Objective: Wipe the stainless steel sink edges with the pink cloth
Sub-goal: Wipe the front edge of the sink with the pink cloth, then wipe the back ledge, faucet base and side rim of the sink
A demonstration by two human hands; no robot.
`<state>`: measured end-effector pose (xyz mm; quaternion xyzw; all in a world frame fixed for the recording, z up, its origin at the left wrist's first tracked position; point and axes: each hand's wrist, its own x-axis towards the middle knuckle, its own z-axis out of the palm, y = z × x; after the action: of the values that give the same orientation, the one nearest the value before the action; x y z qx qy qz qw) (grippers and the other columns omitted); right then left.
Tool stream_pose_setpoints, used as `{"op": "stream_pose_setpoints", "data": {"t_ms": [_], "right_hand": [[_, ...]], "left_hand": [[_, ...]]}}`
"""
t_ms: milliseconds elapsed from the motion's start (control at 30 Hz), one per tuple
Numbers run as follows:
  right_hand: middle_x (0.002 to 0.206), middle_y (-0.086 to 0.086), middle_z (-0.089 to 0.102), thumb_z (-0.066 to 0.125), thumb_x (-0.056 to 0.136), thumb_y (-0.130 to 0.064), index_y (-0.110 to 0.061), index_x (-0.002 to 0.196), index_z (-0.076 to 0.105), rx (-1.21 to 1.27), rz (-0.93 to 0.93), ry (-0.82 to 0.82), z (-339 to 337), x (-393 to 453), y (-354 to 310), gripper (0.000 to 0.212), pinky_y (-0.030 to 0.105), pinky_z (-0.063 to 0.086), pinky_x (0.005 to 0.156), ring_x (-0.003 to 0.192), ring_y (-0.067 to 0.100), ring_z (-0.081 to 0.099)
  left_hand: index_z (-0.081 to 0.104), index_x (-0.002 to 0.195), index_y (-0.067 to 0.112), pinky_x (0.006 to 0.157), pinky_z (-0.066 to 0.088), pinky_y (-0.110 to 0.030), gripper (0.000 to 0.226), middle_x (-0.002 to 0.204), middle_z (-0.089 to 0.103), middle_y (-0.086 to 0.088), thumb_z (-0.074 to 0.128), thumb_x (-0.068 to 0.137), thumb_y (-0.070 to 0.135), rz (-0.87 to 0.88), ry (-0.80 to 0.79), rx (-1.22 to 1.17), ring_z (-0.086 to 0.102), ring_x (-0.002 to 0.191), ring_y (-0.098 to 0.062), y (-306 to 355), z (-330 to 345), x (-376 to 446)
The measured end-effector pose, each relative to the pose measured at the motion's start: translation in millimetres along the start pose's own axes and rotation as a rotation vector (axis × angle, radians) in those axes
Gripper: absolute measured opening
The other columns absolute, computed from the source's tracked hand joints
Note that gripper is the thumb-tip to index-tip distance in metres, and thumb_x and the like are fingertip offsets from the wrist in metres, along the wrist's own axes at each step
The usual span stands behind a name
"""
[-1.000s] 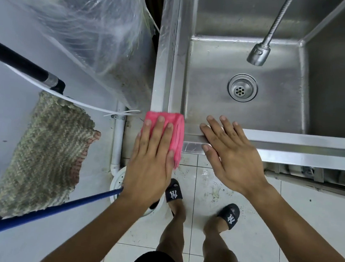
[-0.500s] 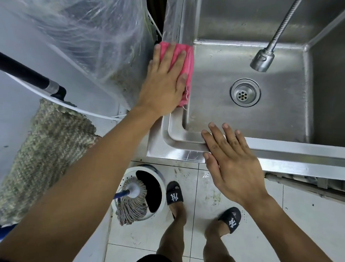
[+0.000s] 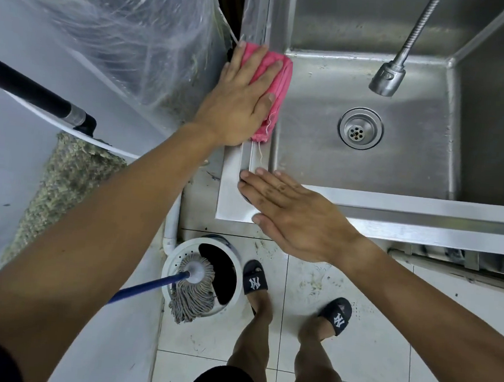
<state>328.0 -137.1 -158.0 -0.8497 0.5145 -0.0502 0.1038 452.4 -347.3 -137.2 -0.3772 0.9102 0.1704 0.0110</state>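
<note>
While left hand (image 3: 237, 99) presses pink cloth (image 3: 271, 84) flat, right hand (image 3: 297, 218) rests on sink edge (image 3: 424, 204).

The soft pink cloth (image 3: 276, 81) is folded into a thick pad; it lies flat on the left edge of the shiny stainless steel sink (image 3: 394, 208), with its right side hanging a little over the basin; a thin white thread dangles from its near end; most of the cloth is hidden under a hand; the sink is grey and square, with flat metal edges, a wet floor and a round drain hole in the middle.
</note>
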Motion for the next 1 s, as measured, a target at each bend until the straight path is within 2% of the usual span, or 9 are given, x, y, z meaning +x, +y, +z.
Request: {"op": "stream_pose_setpoints", "data": {"t_ms": [200, 333, 500, 567, 633, 733, 800, 933, 1000], "right_hand": [[0.170, 0.009, 0.021, 0.026, 0.111, -0.039, -0.009, 0.163, 0.024, -0.004, 0.113, 0.073, 6, 20, -17, 0.060, 0.045, 0.022, 0.128, 0.159, 0.024, 0.017], [0.170, 0.015, 0.019, 0.026, 0.111, -0.039, -0.004, 0.162, 0.020, -0.030, 0.040, 0.054, 4, 21, -16, 0.062, 0.044, 0.022, 0.128, 0.159, 0.027, 0.017], [0.172, 0.011, 0.013, 0.027, 0.111, -0.041, -0.006, 0.163, 0.019, 0.078, -0.018, 0.005, -1, 23, -11, 0.063, 0.042, 0.016, 0.130, 0.160, 0.023, 0.010], [0.168, 0.008, 0.030, 0.037, 0.109, -0.032, -0.007, 0.158, 0.037, 0.331, 0.052, 0.084, -5, 22, -8, 0.055, 0.040, 0.019, 0.130, 0.158, 0.018, 0.022], [0.150, 0.006, 0.058, 0.047, 0.103, -0.014, -0.006, 0.141, 0.061, 0.529, 0.190, 0.307, -17, 24, 3, 0.041, 0.042, 0.028, 0.127, 0.146, 0.018, 0.047], [0.130, 0.005, 0.069, 0.051, 0.097, 0.001, -0.006, 0.126, 0.068, 0.468, 0.321, 0.505, -48, 40, 45, 0.035, 0.045, 0.033, 0.123, 0.130, 0.022, 0.059], [0.144, 0.008, 0.062, 0.047, 0.101, -0.007, -0.006, 0.139, 0.060, 0.360, 0.288, 0.433, -68, 69, 81, 0.040, 0.049, 0.030, 0.124, 0.143, 0.029, 0.048], [0.169, 0.009, 0.028, 0.027, 0.110, -0.038, -0.018, 0.160, 0.034, -0.001, -0.054, -0.022, -77, 142, 135, 0.055, 0.053, 0.014, 0.128, 0.159, 0.030, 0.014], [0.172, 0.006, 0.016, 0.017, 0.110, -0.047, -0.024, 0.163, 0.026, -0.068, -0.182, -0.159, -69, 165, 152, 0.058, 0.051, 0.008, 0.130, 0.161, 0.026, 0.004]], "left_hand": [[0.013, 0.166, 0.014, 0.126, -0.003, -0.052, 0.061, 0.175, -0.001, -0.008, 0.026, 0.111, 0.037, 0.003, 0.030, -0.071, -0.015, 0.159, -0.037, 8, 10, -28], [0.016, 0.166, 0.015, 0.125, -0.003, -0.053, 0.061, 0.175, 0.001, -0.009, 0.026, 0.110, 0.037, 0.050, 0.011, -0.047, -0.014, 0.158, -0.039, -2, 9, -19], [0.004, 0.167, 0.020, 0.122, -0.011, -0.048, 0.062, 0.175, -0.008, -0.007, 0.021, 0.112, 0.042, 0.006, -0.036, 0.008, -0.021, 0.157, -0.037, -9, -8, 36], [0.005, 0.167, 0.019, 0.124, -0.008, -0.054, 0.063, 0.175, -0.005, -0.006, 0.020, 0.111, 0.044, -0.016, -0.024, 0.046, -0.018, 0.158, -0.037, -7, -9, 43], [0.015, 0.166, 0.016, 0.127, -0.002, -0.059, 0.064, 0.175, 0.004, -0.008, 0.021, 0.109, 0.045, -0.050, 0.056, 0.058, -0.008, 0.160, -0.035, -2, -6, 30], [0.026, 0.163, 0.006, 0.130, 0.006, -0.052, 0.064, 0.172, 0.018, -0.014, 0.032, 0.106, 0.035, -0.109, 0.260, -0.103, 0.008, 0.161, -0.033, 19, 16, -24], [0.020, 0.164, 0.005, 0.131, 0.009, -0.049, 0.066, 0.173, 0.012, -0.013, 0.033, 0.104, 0.029, -0.165, 0.273, -0.173, 0.005, 0.161, -0.030, 38, 36, -64], [0.016, 0.165, 0.007, 0.129, 0.016, -0.050, 0.066, 0.174, 0.006, -0.010, 0.027, 0.105, 0.031, -0.248, 0.222, -0.154, 0.000, 0.161, -0.029, 52, 58, -93], [0.013, 0.165, 0.008, 0.130, 0.014, -0.049, 0.065, 0.175, 0.002, -0.008, 0.025, 0.107, 0.032, -0.255, 0.216, -0.123, -0.003, 0.161, -0.028, 51, 58, -92]]}}
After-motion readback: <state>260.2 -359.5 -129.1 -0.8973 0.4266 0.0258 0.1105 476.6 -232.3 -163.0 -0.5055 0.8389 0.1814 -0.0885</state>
